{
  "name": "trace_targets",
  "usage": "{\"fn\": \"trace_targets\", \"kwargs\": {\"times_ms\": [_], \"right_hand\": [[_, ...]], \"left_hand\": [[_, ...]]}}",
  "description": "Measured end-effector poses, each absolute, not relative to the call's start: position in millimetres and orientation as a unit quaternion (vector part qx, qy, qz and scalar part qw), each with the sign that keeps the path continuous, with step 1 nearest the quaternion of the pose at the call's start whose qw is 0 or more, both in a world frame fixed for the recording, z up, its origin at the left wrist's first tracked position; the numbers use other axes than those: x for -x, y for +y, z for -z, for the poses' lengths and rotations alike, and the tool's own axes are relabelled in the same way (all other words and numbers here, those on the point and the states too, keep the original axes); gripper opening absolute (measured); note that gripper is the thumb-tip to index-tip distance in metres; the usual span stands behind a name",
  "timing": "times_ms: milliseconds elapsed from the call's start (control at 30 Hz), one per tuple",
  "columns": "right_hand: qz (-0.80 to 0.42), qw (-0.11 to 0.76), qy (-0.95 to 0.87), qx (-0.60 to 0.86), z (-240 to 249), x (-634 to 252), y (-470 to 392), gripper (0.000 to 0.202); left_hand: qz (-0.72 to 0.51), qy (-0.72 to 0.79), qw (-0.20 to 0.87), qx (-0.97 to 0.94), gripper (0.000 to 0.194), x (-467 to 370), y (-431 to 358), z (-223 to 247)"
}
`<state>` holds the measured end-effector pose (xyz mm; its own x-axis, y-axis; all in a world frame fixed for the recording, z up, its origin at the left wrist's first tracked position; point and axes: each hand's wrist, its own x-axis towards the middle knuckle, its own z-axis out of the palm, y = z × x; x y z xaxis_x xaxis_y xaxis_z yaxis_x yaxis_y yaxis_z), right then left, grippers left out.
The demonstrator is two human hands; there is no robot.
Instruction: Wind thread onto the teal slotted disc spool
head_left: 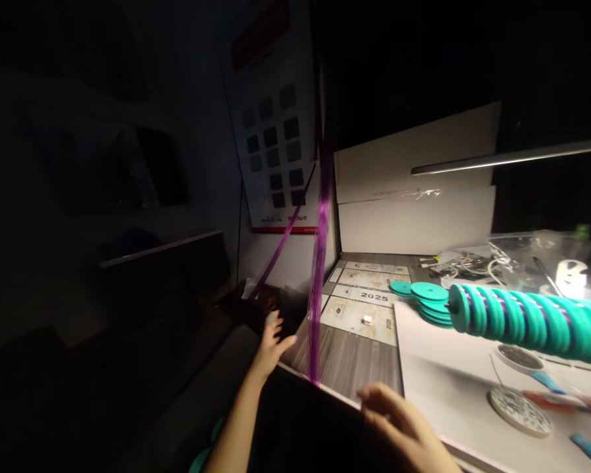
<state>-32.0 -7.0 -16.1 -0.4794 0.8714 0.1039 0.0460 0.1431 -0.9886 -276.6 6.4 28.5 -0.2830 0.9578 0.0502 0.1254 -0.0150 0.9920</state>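
My left hand (270, 348) reaches forward over the table's left edge, fingers spread and thumb apart. A small pale patch shows at its fingertips; I cannot make out what it is. Just right of that hand hangs a bundle of purple threads (319, 276), with a thinner purple strand (288, 235) slanting off to the left behind it. My right hand (398, 424) is over the table's front edge, slightly blurred, its fingers curved with a gap and nothing visible in them. Neither hand visibly touches the threads.
On the right, a row of teal discs (517, 318) is strung on a rod above a white board (418, 368). Loose teal discs (431, 299) are stacked beside it. A patterned round disc (519, 410), red-handled tool (546, 399) and plastic bag (536, 253) lie nearby. A poster (276, 85) hangs behind.
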Motion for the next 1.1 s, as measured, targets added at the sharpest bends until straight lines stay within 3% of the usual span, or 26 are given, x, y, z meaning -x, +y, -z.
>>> {"fn": "trace_targets", "kwargs": {"times_ms": [167,600,1100], "right_hand": [[-0.578,0.431,-0.588,0.367,9,64,43,0.045],[-0.624,0.466,-0.520,0.350,-1,86,46,0.038],[-0.654,0.470,-0.461,0.372,6,71,42,0.040]], "left_hand": [[-0.503,0.478,0.518,-0.500,0.049,239,32,-35],[-0.553,0.456,0.535,-0.447,0.062,211,22,-13],[-0.567,0.457,0.529,-0.435,0.051,197,24,-10]]}}
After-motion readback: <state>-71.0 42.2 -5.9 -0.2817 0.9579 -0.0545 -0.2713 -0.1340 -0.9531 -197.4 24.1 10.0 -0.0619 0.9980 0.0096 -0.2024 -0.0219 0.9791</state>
